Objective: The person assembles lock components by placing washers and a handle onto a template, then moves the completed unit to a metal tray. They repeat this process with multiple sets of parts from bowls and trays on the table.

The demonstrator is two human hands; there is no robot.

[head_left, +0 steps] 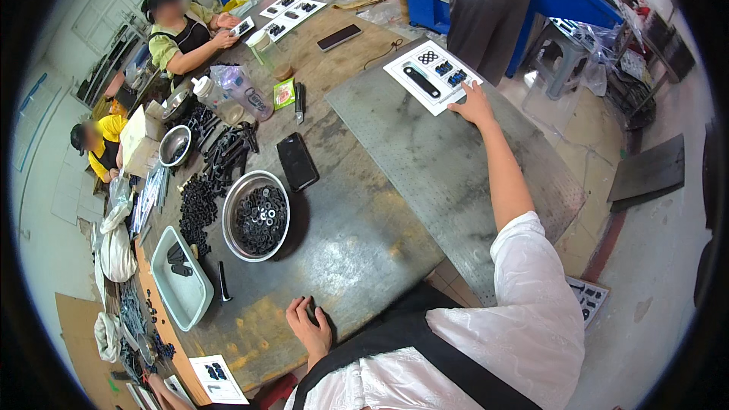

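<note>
My right hand [474, 106] reaches far out to the right, thumb and fingers spread over the near edge of a white card [405, 69]. On that card are a long black bar-shaped part [421, 82] and several small black and blue pieces. The card lies on a grey metal sheet [456, 175]. Near the table's front edge, my left hand [309, 332] rests with bent fingers around something dark and small, which I cannot make out. Left of it lies a black bolt-like rod [223, 282]. A steel bowl [228, 239] of black washers and rings stands farther off.
A pale plastic tray [199, 305] holds a few black parts. Heaps of black pieces [199, 209], two phones [297, 162], a knife [299, 102] and bottles [220, 102] crowd the left side. Two people [182, 42] work across the table; another person [490, 11] stands beyond the metal sheet.
</note>
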